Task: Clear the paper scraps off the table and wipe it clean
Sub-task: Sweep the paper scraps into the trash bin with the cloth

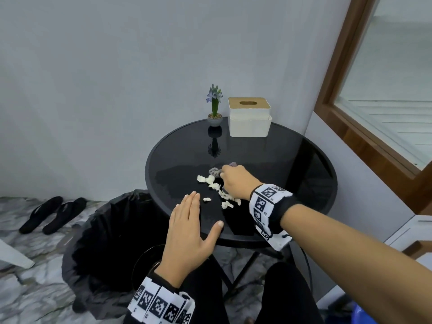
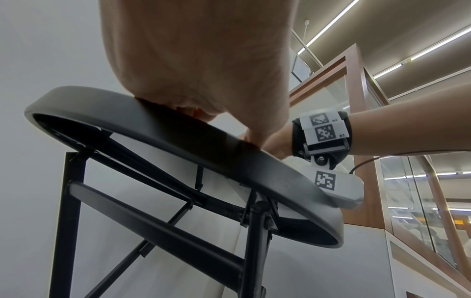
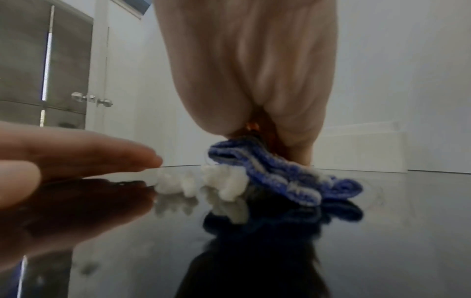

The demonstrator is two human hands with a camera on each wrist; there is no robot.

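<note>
Several white paper scraps (image 1: pixel 219 190) lie in a loose line on the round black glass table (image 1: pixel 292 160), near its front. My right hand (image 1: pixel 236 182) grips a blue and white knitted cloth (image 3: pixel 285 177) and presses it on the glass right behind the scraps (image 3: pixel 203 183). My left hand (image 1: pixel 189 232) lies flat with straight fingers at the table's front left edge, fingertips (image 3: pixel 142 159) close to the scraps, holding nothing. From below, the left wrist view shows this hand (image 2: pixel 198 66) resting on the table rim (image 2: pixel 178 129).
A bin lined with a black bag (image 1: pixel 105 242) stands on the floor just left of the table, below my left hand. A small potted flower (image 1: pixel 214 108) and a white tissue box (image 1: pixel 249 116) stand at the table's far edge. Black slippers (image 1: pixel 51 213) lie on the floor at left.
</note>
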